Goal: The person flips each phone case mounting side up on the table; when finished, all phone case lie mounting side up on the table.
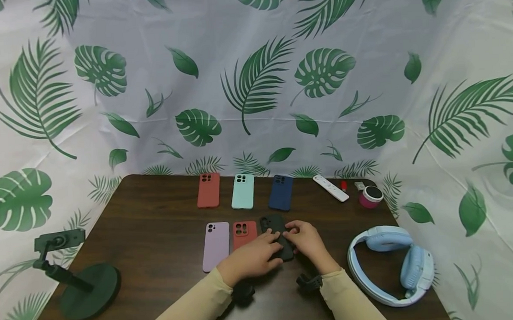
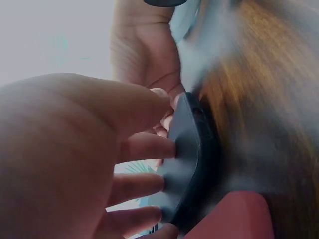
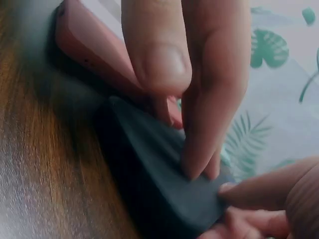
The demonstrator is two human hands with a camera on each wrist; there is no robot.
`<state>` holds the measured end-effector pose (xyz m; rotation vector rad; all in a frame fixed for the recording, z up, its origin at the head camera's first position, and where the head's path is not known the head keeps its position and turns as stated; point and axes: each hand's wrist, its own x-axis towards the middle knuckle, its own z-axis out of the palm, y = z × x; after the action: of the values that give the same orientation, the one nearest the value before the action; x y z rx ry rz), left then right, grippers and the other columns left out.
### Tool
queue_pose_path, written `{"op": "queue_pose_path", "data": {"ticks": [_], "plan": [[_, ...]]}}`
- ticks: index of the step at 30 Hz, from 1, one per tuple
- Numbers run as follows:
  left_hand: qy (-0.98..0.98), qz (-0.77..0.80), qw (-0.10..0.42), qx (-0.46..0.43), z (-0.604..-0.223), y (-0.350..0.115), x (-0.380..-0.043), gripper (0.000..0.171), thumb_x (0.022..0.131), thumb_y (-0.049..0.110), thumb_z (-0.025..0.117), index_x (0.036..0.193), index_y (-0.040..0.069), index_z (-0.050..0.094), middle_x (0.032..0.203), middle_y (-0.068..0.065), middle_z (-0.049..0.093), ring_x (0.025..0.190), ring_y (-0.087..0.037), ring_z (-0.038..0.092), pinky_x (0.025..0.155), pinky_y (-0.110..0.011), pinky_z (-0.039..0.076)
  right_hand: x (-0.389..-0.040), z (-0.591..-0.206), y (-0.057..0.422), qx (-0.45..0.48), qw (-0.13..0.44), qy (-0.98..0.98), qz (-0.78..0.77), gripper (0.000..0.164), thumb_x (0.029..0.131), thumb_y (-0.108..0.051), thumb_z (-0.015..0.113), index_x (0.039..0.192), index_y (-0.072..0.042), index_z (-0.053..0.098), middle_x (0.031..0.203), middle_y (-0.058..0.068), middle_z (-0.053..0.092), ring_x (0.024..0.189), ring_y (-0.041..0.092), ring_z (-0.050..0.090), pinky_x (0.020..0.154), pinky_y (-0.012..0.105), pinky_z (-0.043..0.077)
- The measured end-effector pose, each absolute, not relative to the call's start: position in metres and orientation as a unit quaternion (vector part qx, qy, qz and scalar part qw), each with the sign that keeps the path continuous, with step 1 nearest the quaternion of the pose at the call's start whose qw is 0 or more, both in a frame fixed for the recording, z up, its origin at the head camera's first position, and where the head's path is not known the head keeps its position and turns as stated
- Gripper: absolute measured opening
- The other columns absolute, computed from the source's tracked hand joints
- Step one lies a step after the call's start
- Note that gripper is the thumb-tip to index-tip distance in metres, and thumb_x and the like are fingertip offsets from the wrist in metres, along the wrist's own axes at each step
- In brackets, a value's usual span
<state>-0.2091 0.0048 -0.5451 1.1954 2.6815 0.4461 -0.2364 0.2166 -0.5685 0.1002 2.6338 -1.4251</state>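
A black phone case (image 1: 277, 222) lies on the dark wooden table, its camera cutouts at the far end. My left hand (image 1: 253, 256) reaches over it from the left, with extended fingers resting on its flat back. At the case's right edge, my right hand (image 1: 310, 242) pinches the side between thumb and curled fingers. In the right wrist view, the right thumb (image 3: 259, 191) meets the case's upper face while other fingers tuck below the edge. A red phone case (image 1: 244, 232) sits just left, partly covered by the left hand, with a lilac phone case (image 1: 216, 247) beside it.
Behind are red (image 1: 208, 190), mint (image 1: 242, 191) and navy (image 1: 281, 192) phone cases. Back right hold a white remote (image 1: 331, 188), a red USB stick (image 1: 343, 186) and a round pink object (image 1: 371, 197). Blue headphones (image 1: 380, 295) lie right; a black stand (image 1: 90, 291) stands left.
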Motion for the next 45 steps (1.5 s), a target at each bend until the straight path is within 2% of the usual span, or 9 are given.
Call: {"op": "queue_pose_path", "data": {"ticks": [7,12,15,21,26,31,36,41,45], "plan": [[0.887,0.183,0.067,0.418,-0.541,0.002,-0.215,0.042,0.103,0.045,0.055,0.139,0.024,0.059,0.16,-0.013,0.041,0.149,-0.036,0.038,0.117,-0.045,0.041,-0.244,-0.579,0.226,0.033,0.073,0.784,-0.616,0.03,0.093,-0.024,0.074,0.117,-0.008,0.067,0.099,0.011,0.065,0.063,0.02,0.056,0.04,0.03,0.046],[0.881,0.212,0.055,0.42,-0.542,0.002,-0.214,0.047,0.103,0.044,0.055,0.146,0.025,0.052,0.158,-0.015,0.04,0.138,-0.028,0.053,0.108,-0.04,0.05,-0.246,-0.584,0.228,0.009,0.074,0.738,-0.671,0.04,0.093,-0.026,0.075,0.121,-0.002,0.059,0.098,0.014,0.063,0.059,0.017,0.054,0.042,0.029,0.048],[0.877,0.224,0.051,0.421,-0.542,0.0,-0.212,0.052,0.104,0.044,0.055,0.153,0.03,0.044,0.158,-0.015,0.038,0.134,-0.025,0.057,0.104,-0.039,0.053,-0.245,-0.586,0.224,-0.013,0.056,0.727,-0.684,0.042,0.094,-0.024,0.074,0.123,0.001,0.057,0.096,0.014,0.064,0.06,0.014,0.057,0.049,0.028,0.051],[0.875,0.232,0.049,0.422,-0.542,-0.003,-0.214,0.057,0.104,0.048,0.051,0.157,0.043,0.03,0.159,-0.014,0.034,0.137,-0.028,0.054,0.104,-0.041,0.052,-0.245,-0.588,0.222,-0.068,0.028,0.739,-0.669,0.04,0.099,-0.025,0.068,0.126,0.002,0.056,0.099,0.016,0.065,0.074,0.01,0.061,0.065,0.022,0.052],[0.871,0.245,0.046,0.423,-0.542,-0.002,-0.214,0.062,0.104,0.048,0.052,0.16,0.04,0.025,0.16,-0.015,0.031,0.138,-0.029,0.052,0.105,-0.042,0.051,-0.245,-0.59,0.227,-0.112,0.021,0.751,-0.651,0.036,0.103,-0.025,0.06,0.128,0.001,0.055,0.103,0.022,0.067,0.086,0.011,0.064,0.074,0.022,0.052],[0.87,0.268,0.053,0.411,-0.542,0.0,-0.214,0.067,0.103,0.046,0.054,0.161,0.038,0.022,0.164,-0.016,0.022,0.144,-0.033,0.044,0.107,-0.046,0.05,-0.245,-0.589,0.229,-0.15,0.028,0.742,-0.653,0.032,0.103,-0.013,0.058,0.133,-0.001,0.053,0.107,0.028,0.065,0.091,0.012,0.065,0.081,0.023,0.052],[0.869,0.296,0.068,0.39,-0.54,0.0,-0.213,0.069,0.103,0.044,0.057,0.162,0.034,0.022,0.166,-0.012,0.019,0.146,-0.03,0.043,0.106,-0.044,0.051,-0.247,-0.591,0.229,-0.155,0.002,0.782,-0.604,0.037,0.099,-0.004,0.061,0.136,-0.013,0.056,0.108,0.014,0.067,0.095,0.011,0.063,0.082,0.023,0.051],[0.873,0.307,0.093,0.367,-0.541,0.002,-0.21,0.074,0.103,0.048,0.055,0.163,0.034,0.014,0.168,-0.006,0.016,0.14,-0.024,0.05,0.1,-0.039,0.053,-0.246,-0.594,0.232,-0.17,-0.055,0.847,-0.501,0.039,0.097,-0.007,0.065,0.131,-0.026,0.061,0.101,-0.004,0.071,0.088,0.011,0.065,0.077,0.025,0.052],[0.874,0.315,0.094,0.359,-0.541,0.002,-0.21,0.068,0.103,0.048,0.053,0.162,0.031,0.023,0.167,-0.006,0.019,0.138,-0.023,0.052,0.102,-0.04,0.053,-0.247,-0.595,0.233,-0.174,-0.068,0.865,-0.465,0.041,0.095,-0.007,0.067,0.131,-0.027,0.062,0.106,-0.007,0.071,0.092,0.011,0.066,0.079,0.027,0.053]]}}
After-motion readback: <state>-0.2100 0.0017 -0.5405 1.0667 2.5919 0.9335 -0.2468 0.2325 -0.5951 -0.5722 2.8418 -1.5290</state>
